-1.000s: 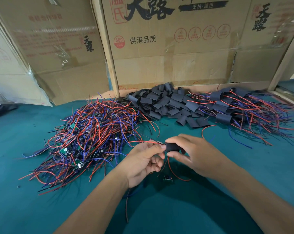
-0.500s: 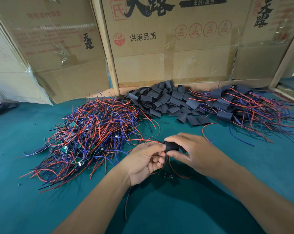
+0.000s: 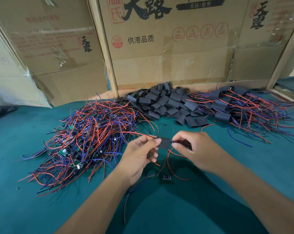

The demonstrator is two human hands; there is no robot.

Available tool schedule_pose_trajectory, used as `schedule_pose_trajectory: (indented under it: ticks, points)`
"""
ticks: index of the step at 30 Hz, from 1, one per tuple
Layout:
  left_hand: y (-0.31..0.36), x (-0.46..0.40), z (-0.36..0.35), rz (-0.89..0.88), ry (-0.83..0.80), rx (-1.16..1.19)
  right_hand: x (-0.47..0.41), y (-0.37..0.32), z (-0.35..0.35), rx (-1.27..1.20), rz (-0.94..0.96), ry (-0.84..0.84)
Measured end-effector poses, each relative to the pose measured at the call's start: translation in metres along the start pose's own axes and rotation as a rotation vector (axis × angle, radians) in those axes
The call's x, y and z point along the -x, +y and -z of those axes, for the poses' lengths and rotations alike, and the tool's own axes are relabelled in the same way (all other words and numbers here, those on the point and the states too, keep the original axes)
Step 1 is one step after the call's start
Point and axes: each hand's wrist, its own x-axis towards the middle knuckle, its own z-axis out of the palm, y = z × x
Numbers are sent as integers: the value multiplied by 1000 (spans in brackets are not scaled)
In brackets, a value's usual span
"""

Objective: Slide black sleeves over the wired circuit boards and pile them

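Teal cloth covers the desk [image 3: 25, 208], and over its middle a black sleeve [image 3: 164, 143] is held up between both hands. The left hand [image 3: 139, 156] pinches the sleeve's left end between thumb and forefinger, its grip closed on that end. The right hand [image 3: 198, 149] has its grip curled at the sleeve's right edge, where thin wires come out; it is blurred, so the exact contact is hard to make out. Red and dark wires hang down from the sleeve toward a small circuit board [image 3: 167, 179] just above the cloth below the hands; whether it touches the desk cannot be told.

To the left lies a big tangle of unsleeved boards [image 3: 85, 141] with red and blue wires. Behind the hands, against the back, sits a heap of loose black sleeves [image 3: 166, 103]. To the right of that heap is a pile of finished, sleeved boards [image 3: 240, 108] with wires fanning outward. Cardboard boxes [image 3: 168, 48] printed with Chinese characters stand along the desk's far edge.
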Motion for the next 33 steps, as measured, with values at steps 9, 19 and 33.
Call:
schedule_pose_trajectory:
  ticks: [9, 19, 33]
  points:
    - [-1, 1, 0, 19, -33, 66, -2, -3, 1, -148, -107, -31]
    - [-5, -2, -1, -24, -20, 104, -2, -6, 2, -344, -214, -73]
    - [-14, -3, -1, -73, -122, 97, -2, -19, 5, -357, -201, -108]
